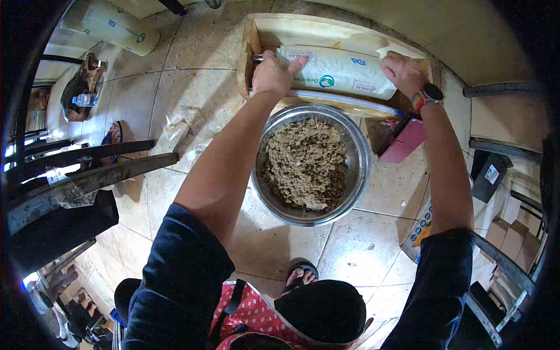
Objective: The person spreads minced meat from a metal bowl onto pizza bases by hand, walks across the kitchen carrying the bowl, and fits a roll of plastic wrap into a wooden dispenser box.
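Observation:
A roll of printed plastic film [341, 71] lies in a shallow wooden box [315, 26] at the top centre. My left hand [274, 74] is at the roll's left end, its fingers curled over the end and the thumb on the film. At the right end, my right hand [403, 71] is closed, its knuckles against the roll's edge; what its fingers hold is hidden. A thin blue-and-white strip [350, 102] runs along the box's front edge. Just below the box stands a round metal bowl [363, 175] with a brown crumbly mixture [306, 163] in it.
A pink case [403, 142] lies right of the bowl. Another film roll [111, 26] is at the upper left. Crumpled plastic [184, 125] lies on the tiled floor. Metal legs and bars [87, 184] stand at left, with more bars [504, 262] and a dark box [490, 175] at right.

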Action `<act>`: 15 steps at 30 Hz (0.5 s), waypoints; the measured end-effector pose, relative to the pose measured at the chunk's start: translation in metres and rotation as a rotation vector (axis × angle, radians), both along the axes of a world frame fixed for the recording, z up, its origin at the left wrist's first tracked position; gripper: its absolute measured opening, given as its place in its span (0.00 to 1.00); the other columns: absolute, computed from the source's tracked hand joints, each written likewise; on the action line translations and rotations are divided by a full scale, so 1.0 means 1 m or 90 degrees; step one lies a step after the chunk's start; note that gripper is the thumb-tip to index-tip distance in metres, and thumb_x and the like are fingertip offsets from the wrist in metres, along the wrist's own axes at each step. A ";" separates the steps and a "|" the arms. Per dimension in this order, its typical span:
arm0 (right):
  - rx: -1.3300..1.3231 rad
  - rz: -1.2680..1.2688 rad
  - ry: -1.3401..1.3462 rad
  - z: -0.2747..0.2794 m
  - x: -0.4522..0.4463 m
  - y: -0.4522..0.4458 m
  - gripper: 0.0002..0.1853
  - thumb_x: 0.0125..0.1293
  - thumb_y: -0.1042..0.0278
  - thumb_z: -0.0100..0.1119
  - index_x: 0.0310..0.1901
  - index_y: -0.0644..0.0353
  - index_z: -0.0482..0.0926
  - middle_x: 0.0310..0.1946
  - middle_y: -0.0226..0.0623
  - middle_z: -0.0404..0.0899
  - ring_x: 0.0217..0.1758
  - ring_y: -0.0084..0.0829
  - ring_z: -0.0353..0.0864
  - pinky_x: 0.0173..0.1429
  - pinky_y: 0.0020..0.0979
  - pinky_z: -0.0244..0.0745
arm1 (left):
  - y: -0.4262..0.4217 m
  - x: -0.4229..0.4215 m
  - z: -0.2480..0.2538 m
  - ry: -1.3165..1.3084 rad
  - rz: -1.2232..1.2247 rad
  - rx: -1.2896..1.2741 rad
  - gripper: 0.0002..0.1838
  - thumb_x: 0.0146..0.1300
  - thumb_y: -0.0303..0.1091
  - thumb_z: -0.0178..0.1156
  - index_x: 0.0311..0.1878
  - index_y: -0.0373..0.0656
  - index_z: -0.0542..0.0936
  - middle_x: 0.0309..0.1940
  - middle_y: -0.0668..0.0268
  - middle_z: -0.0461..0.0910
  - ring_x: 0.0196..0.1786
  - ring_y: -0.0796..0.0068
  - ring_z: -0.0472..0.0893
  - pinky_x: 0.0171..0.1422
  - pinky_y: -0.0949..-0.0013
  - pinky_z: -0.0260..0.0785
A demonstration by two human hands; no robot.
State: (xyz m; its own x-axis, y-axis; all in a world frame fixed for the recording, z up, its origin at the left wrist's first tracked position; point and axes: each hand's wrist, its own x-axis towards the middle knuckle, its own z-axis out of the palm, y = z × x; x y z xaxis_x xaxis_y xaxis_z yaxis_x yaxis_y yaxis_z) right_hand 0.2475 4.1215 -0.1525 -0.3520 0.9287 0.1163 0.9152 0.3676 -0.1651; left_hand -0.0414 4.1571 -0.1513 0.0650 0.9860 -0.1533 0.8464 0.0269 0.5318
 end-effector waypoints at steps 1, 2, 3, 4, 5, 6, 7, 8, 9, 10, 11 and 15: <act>0.024 -0.004 -0.024 -0.002 0.000 0.002 0.06 0.50 0.68 0.53 0.31 0.58 0.73 0.29 0.34 0.73 0.32 0.37 0.74 0.37 0.31 0.69 | 0.001 0.000 -0.001 -0.007 -0.005 -0.009 0.45 0.42 0.68 0.52 0.44 0.28 0.64 0.38 0.43 0.72 0.44 0.52 0.73 0.48 0.61 0.65; 0.025 -0.005 -0.023 -0.002 0.003 0.002 0.06 0.50 0.68 0.53 0.31 0.58 0.73 0.29 0.34 0.73 0.32 0.37 0.74 0.37 0.31 0.69 | 0.001 0.000 -0.003 -0.007 -0.006 -0.008 0.45 0.42 0.68 0.52 0.44 0.28 0.64 0.38 0.43 0.72 0.44 0.52 0.73 0.48 0.61 0.65; -0.009 -0.018 0.049 -0.001 0.006 0.002 0.07 0.49 0.67 0.54 0.30 0.58 0.73 0.30 0.36 0.72 0.34 0.38 0.74 0.38 0.32 0.69 | 0.000 0.000 -0.005 -0.006 -0.005 0.010 0.45 0.42 0.68 0.52 0.44 0.28 0.64 0.38 0.43 0.72 0.44 0.52 0.73 0.48 0.60 0.65; -0.043 -0.030 0.123 0.000 0.007 0.002 0.08 0.48 0.66 0.54 0.30 0.58 0.74 0.31 0.37 0.72 0.35 0.38 0.73 0.39 0.34 0.69 | 0.000 0.000 -0.004 -0.004 -0.004 0.028 0.44 0.42 0.68 0.52 0.44 0.28 0.64 0.37 0.43 0.72 0.43 0.51 0.73 0.47 0.60 0.65; -0.043 -0.029 0.124 -0.001 0.007 -0.001 0.08 0.48 0.66 0.54 0.30 0.58 0.74 0.31 0.37 0.72 0.35 0.38 0.73 0.39 0.34 0.69 | 0.000 -0.001 -0.003 -0.003 -0.002 0.029 0.44 0.42 0.68 0.52 0.44 0.28 0.64 0.37 0.43 0.72 0.43 0.51 0.73 0.47 0.60 0.65; 0.013 -0.008 0.144 -0.003 0.008 -0.007 0.06 0.49 0.67 0.54 0.29 0.59 0.74 0.29 0.36 0.72 0.33 0.37 0.73 0.38 0.32 0.69 | 0.001 -0.001 -0.003 0.000 -0.005 0.010 0.44 0.42 0.66 0.53 0.46 0.30 0.63 0.37 0.44 0.72 0.44 0.51 0.73 0.47 0.59 0.65; 0.068 0.012 0.163 -0.005 0.009 -0.011 0.05 0.50 0.69 0.53 0.29 0.59 0.74 0.28 0.35 0.72 0.32 0.36 0.74 0.38 0.30 0.69 | 0.001 -0.001 -0.003 0.002 -0.007 -0.009 0.44 0.43 0.65 0.53 0.48 0.31 0.61 0.38 0.45 0.73 0.44 0.51 0.73 0.47 0.58 0.65; 0.064 0.013 0.164 -0.007 0.010 -0.009 0.05 0.50 0.69 0.53 0.29 0.59 0.74 0.28 0.35 0.72 0.32 0.36 0.74 0.38 0.30 0.69 | 0.001 -0.001 -0.003 0.002 -0.006 -0.014 0.44 0.43 0.65 0.53 0.48 0.31 0.61 0.38 0.45 0.73 0.44 0.51 0.73 0.47 0.58 0.65; 0.038 -0.012 0.134 -0.009 0.011 -0.007 0.05 0.50 0.69 0.54 0.28 0.60 0.74 0.27 0.35 0.73 0.32 0.35 0.74 0.38 0.29 0.69 | 0.002 -0.002 -0.002 0.000 -0.005 -0.028 0.43 0.43 0.65 0.54 0.48 0.31 0.61 0.38 0.45 0.72 0.44 0.52 0.73 0.48 0.58 0.65; 0.015 -0.036 0.103 -0.007 0.013 -0.006 0.05 0.50 0.69 0.54 0.27 0.60 0.74 0.27 0.34 0.73 0.33 0.34 0.74 0.39 0.29 0.68 | 0.003 0.000 -0.002 -0.003 -0.004 -0.038 0.43 0.43 0.64 0.54 0.49 0.31 0.61 0.39 0.45 0.72 0.45 0.52 0.72 0.48 0.58 0.64; 0.017 -0.037 0.099 -0.004 0.014 -0.005 0.05 0.50 0.69 0.54 0.27 0.60 0.74 0.27 0.34 0.73 0.33 0.34 0.74 0.39 0.29 0.68 | 0.002 0.002 -0.002 -0.007 -0.006 -0.036 0.43 0.43 0.64 0.54 0.49 0.31 0.61 0.39 0.45 0.72 0.45 0.52 0.72 0.48 0.58 0.64; -0.016 -0.108 0.056 -0.016 0.017 0.003 0.05 0.50 0.66 0.53 0.28 0.56 0.76 0.33 0.35 0.73 0.36 0.38 0.74 0.40 0.33 0.69 | -0.003 0.002 0.005 -0.005 0.012 -0.017 0.42 0.43 0.63 0.55 0.49 0.33 0.61 0.40 0.45 0.72 0.46 0.52 0.72 0.50 0.59 0.63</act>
